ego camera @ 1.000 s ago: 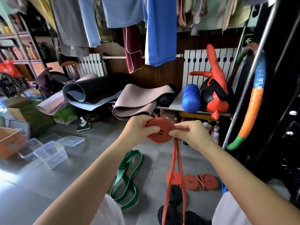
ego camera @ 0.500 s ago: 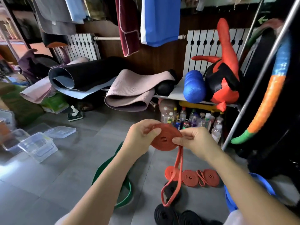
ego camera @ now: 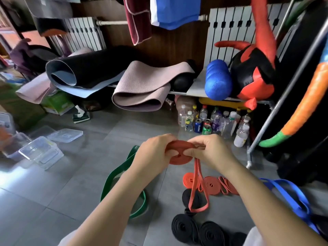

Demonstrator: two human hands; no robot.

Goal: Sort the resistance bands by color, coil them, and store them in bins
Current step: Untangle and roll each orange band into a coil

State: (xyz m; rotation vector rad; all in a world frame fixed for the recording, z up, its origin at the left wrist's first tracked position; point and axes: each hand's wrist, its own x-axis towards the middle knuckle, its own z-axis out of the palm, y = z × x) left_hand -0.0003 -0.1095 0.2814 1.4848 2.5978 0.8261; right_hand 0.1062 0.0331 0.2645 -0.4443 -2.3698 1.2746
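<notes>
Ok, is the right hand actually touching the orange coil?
Touching. The head view shows the right hand pinching the right edge of the orange coil, with no gap; the left hand grips the other side.

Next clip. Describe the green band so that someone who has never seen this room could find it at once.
On the grey tiled floor before the shelf of rolled mats, look left of the orange coils and black coils. The green band lies there. It is the only green one, and it lies loose in a long open loop, not coiled.
</notes>
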